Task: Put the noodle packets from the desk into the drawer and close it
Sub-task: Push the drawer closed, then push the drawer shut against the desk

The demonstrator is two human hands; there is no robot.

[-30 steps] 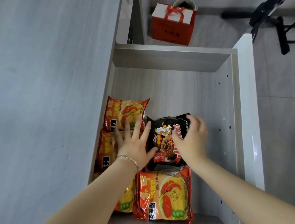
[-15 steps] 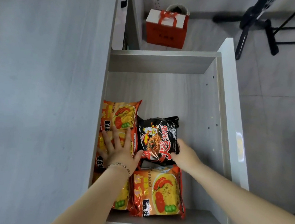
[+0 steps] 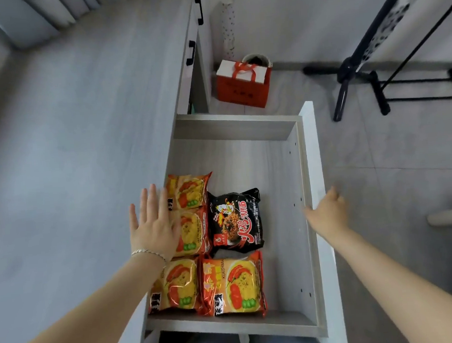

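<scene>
The drawer (image 3: 305, 181) stands pulled out from the grey desk (image 3: 69, 156). Inside lie several orange noodle packets (image 3: 232, 286) along the left and near side, and one black noodle packet (image 3: 235, 222) beside them. My left hand (image 3: 153, 225) hovers flat with fingers spread above the desk edge and the orange packets, holding nothing. At the drawer's white front panel (image 3: 312, 143), my right hand (image 3: 326, 212) touches the panel's top edge, its fingers loosely curled around nothing.
A red gift bag (image 3: 242, 88) stands on the floor beyond the drawer. A black stand (image 3: 361, 79) spreads its legs at the right. Two other drawer handles (image 3: 191, 53) show further along the desk front. The drawer's far half is bare.
Both hands have left the packets and risen out of the drawer. The left one lifted over the desk edge; the right one moved right to the front panel. The black packet lies released.
</scene>
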